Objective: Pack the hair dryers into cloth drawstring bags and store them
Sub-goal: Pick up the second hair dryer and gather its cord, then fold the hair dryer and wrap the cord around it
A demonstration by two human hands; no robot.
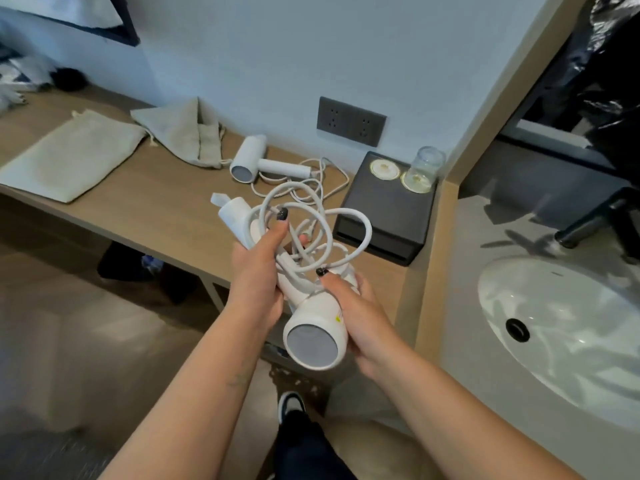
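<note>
Both hands [258, 271] [360, 313] grip hair dryer [317, 327], cord [311, 233] looped above.

There are two white plastic hair dryers with coiled white cords (one held [313, 336], one lying on the wooden worktop [252, 159]), two beige cloth drawstring bags [69, 157] [187, 136], two round gold-rimmed coasters [384, 169] [417, 183], one clear drinking glass [427, 164], one black box-shaped tray [384, 216], and one white oval sink [561, 327].

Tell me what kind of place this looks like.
Probably a hotel room's vanity area. A black tray with paper-capped cups and an upturned glass sits on a wooden counter beside a white sink, and matching white hair dryers and cloth drawstring bags suggest guest amenities.
</note>
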